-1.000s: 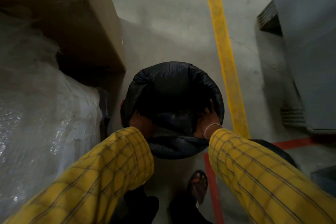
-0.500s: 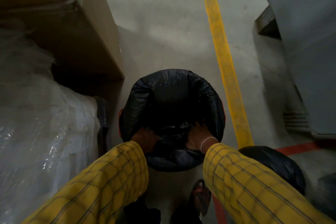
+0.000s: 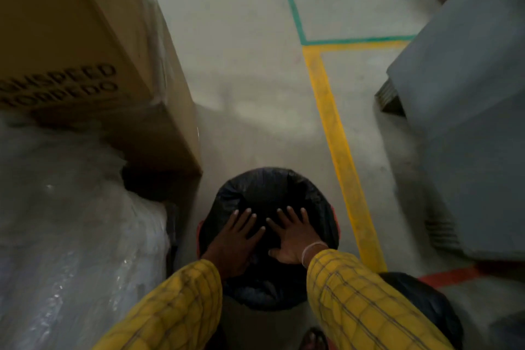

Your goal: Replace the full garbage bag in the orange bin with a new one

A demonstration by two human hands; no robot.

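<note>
The orange bin point(image 3: 199, 231) stands on the floor just in front of me, lined with a black garbage bag point(image 3: 270, 187) folded over its rim; only slivers of orange show at the sides. My left hand point(image 3: 234, 241) and my right hand point(image 3: 292, 239) hover flat over the bin's mouth, fingers spread, holding nothing. A second black bag point(image 3: 426, 301), full and rounded, lies on the floor at the lower right behind my right sleeve.
A large cardboard box point(image 3: 85, 51) stands at the left above a bundle wrapped in clear plastic point(image 3: 71, 236). A grey cabinet point(image 3: 468, 122) fills the right. Yellow point(image 3: 338, 145), green and red tape lines mark the concrete floor. My foot point(image 3: 312, 339) is below the bin.
Both hands came up out of the bin's front rim and now lie spread over its mouth. The view tilted up, so the bin sits lower in frame.
</note>
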